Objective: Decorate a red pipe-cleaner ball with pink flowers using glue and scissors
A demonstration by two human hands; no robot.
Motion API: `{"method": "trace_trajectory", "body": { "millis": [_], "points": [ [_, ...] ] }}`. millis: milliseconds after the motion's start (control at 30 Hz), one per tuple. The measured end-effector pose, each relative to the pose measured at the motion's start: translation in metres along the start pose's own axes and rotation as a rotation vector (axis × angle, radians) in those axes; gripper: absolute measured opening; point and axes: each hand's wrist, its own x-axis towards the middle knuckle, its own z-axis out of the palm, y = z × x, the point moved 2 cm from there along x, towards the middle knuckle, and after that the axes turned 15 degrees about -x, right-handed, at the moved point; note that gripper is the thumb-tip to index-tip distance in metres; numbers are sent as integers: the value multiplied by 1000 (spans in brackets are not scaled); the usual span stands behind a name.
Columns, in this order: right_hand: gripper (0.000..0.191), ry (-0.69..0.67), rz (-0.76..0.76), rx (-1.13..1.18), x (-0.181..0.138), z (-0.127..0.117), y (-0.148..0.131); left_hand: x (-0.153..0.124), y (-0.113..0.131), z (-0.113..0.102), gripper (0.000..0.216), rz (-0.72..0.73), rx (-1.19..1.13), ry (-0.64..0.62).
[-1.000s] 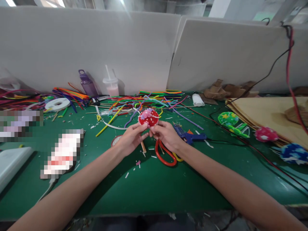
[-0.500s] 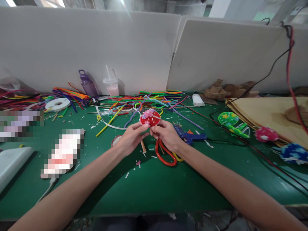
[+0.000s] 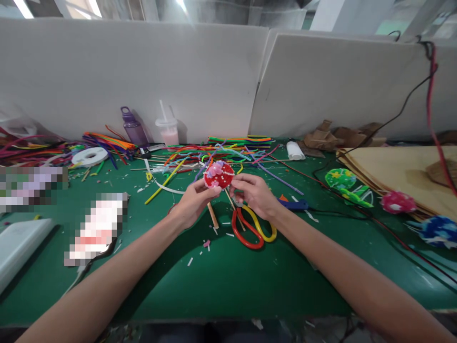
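Note:
A red round ornament (image 3: 219,174) with pink flowers and a white bead string is held just above the green table (image 3: 228,281). My left hand (image 3: 193,202) pinches its lower left edge with thumb and fingers. To the right of the ornament my right hand (image 3: 255,195) has its fingers curled by the lower right edge; whether they touch the ornament is unclear. Below the hands lie a wooden stick (image 3: 213,216) and scissors (image 3: 252,228) with red and yellow handles.
Coloured pipe cleaners (image 3: 221,152) are spread behind the ornament. A purple bottle (image 3: 133,127), a cup with a straw (image 3: 167,131) and a tape roll (image 3: 89,156) stand at the back left. A blue glue gun (image 3: 294,205), cables and finished ornaments (image 3: 398,202) lie to the right.
My right hand has drawn a little to the right, away from the ornament, uncovering the scissors' yellow handle. The ornament has tilted slightly in my left hand.

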Motion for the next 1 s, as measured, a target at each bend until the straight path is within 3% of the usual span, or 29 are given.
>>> {"method": "trace_trajectory", "body": {
  "millis": [600,1000],
  "points": [
    [8,75,-28,-109,0,2,6,0,-4,-1,24,-88,-192,45],
    [11,50,76,-101,4,-6,4,2,-3,-9,26,-101,-159,53]
  ]
}}
